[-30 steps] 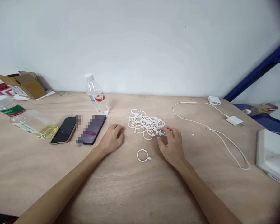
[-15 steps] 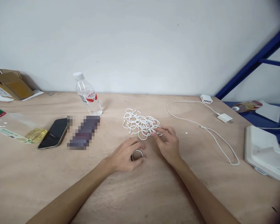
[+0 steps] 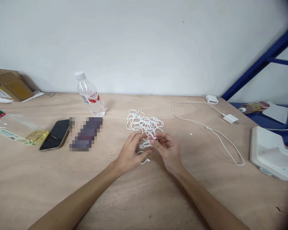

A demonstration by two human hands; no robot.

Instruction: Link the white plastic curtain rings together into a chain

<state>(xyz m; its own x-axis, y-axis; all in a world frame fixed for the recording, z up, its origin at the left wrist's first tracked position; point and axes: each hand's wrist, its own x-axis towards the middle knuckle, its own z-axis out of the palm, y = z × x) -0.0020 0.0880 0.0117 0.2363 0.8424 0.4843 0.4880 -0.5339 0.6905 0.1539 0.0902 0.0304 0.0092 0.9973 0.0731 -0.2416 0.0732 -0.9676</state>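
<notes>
A tangled pile of thin white plastic rings point(image 3: 140, 120), several with small knobs or eyelets, lies mid-table. At its near edge, my right hand point(image 3: 169, 150) pinches a white plastic ring point(image 3: 150, 136) between thumb and fingertips. Facing it from the left is my left hand point(image 3: 132, 153), its fingers curved and its thumb apart. Whether its fingertips touch the ring in my right hand, I cannot tell. Under the left thumb a separate white ring point(image 3: 145, 161) lies on the wood, partly hidden. Another ring point(image 3: 145, 145) shows between the hands.
To the left are a phone point(image 3: 55, 134), a pixelated dark item point(image 3: 87, 134), a water bottle point(image 3: 92, 99), a clear plastic package point(image 3: 16, 127) and an opened carton point(image 3: 12, 84). On the right lie a white cable point(image 3: 227, 145), a charger plug point(image 3: 230, 118) and a white device point(image 3: 270, 150).
My right hand has drawn back from the pile toward my left hand, bringing a ring. The left hand's fingers have moved up and away from the lone ring, which now shows below its thumb.
</notes>
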